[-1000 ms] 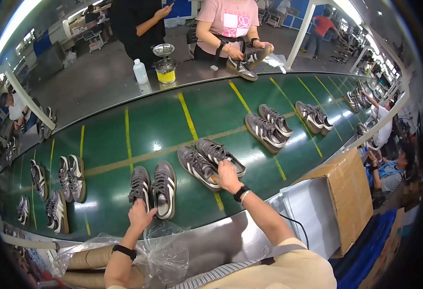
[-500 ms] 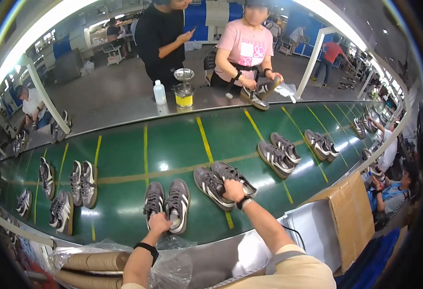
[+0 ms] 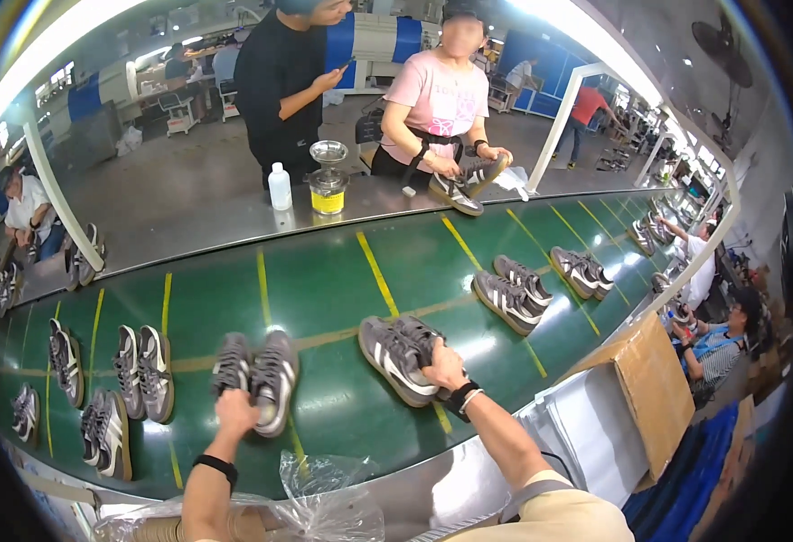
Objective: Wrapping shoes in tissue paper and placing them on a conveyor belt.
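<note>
Factory floor, head view: long green conveyor belt (image 3: 324, 289) w/ yellow lines carries grey striped sneaker pairs. Left hand (image 3: 235, 411) grips the heel end of one grey pair (image 3: 256, 375) lying on the belt's near side. Right hand (image 3: 444, 369) (black wristband) clasps another grey pair (image 3: 396, 357), center belt. Across the belt, a person in pink (image 3: 437, 99) holds a shoe.

2 shoe pairs (image 3: 256, 379) (image 3: 401, 354) on belt (image 3: 324, 280); bottle (image 3: 280, 188), can (image 3: 328, 191) behind.
</note>
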`<state>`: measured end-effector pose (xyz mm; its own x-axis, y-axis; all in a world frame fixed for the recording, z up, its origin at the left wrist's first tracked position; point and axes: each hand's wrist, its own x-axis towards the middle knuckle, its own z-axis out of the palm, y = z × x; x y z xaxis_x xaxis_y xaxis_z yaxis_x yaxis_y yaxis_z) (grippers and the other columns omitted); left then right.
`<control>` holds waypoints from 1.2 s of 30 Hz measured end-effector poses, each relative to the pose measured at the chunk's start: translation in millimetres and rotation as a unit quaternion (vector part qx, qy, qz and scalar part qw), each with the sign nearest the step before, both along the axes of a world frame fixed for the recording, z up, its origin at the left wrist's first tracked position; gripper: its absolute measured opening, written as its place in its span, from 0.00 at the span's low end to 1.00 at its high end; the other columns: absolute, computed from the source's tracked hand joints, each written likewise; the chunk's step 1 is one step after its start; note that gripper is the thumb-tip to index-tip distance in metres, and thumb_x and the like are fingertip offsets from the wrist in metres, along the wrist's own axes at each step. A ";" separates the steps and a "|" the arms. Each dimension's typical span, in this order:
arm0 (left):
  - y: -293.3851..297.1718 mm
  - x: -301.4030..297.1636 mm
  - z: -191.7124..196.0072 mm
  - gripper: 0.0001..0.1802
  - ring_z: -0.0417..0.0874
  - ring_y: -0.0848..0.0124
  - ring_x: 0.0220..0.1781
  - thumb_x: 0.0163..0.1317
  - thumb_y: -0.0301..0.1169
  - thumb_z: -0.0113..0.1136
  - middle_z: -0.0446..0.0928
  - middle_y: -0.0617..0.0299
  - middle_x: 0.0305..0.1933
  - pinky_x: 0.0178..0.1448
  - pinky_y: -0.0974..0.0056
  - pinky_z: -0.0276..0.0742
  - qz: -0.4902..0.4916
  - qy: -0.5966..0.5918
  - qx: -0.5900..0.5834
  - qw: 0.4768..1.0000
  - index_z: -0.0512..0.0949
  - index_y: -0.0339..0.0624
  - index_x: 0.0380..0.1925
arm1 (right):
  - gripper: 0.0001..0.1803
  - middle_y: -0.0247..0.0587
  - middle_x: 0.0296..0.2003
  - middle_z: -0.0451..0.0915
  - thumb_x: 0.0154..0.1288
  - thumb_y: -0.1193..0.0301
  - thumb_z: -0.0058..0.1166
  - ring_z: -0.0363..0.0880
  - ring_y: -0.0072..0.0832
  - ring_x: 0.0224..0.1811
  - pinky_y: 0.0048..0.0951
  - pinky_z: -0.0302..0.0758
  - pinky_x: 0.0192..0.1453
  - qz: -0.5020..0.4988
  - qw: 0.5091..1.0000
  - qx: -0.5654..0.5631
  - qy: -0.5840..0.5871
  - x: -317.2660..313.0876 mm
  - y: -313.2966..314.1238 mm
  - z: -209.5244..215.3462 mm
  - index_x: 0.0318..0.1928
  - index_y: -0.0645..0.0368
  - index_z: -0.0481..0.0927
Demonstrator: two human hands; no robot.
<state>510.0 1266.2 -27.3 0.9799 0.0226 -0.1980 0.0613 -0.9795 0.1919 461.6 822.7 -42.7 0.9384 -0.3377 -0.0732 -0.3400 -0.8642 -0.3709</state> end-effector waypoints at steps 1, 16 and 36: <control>18.7 10.6 -0.1 0.14 0.82 0.52 0.49 0.45 0.35 0.64 0.81 0.47 0.43 0.56 0.54 0.77 0.033 0.055 -0.010 0.998 0.85 0.44 0.34 | 0.30 0.65 0.34 0.80 0.43 0.70 0.59 0.80 0.58 0.42 0.50 0.76 0.49 -0.014 1.000 0.011 0.016 3.8 17.8 2.8 0.48 0.69 0.64; 169.4 -168.0 109.4 0.16 0.82 0.58 0.32 0.46 0.32 0.70 0.80 0.55 0.30 0.39 0.59 0.77 -0.200 -0.143 -0.264 0.932 0.79 0.39 0.34 | 0.30 0.55 0.46 0.75 0.51 0.67 0.63 0.78 0.53 0.44 0.49 0.77 0.44 0.222 0.967 0.015 -0.121 6.4 272.2 17.1 0.52 0.64 0.64; 216.8 -359.6 98.4 0.45 0.70 0.48 0.59 0.51 0.54 0.64 0.70 0.46 0.58 0.63 0.47 0.65 -0.311 -0.038 -0.079 0.946 0.64 0.42 0.65 | 0.20 0.45 0.41 0.75 0.57 0.63 0.57 0.77 0.38 0.42 0.36 0.71 0.43 0.576 0.806 0.006 -0.139 -260.4 375.0 -47.4 0.48 0.58 0.72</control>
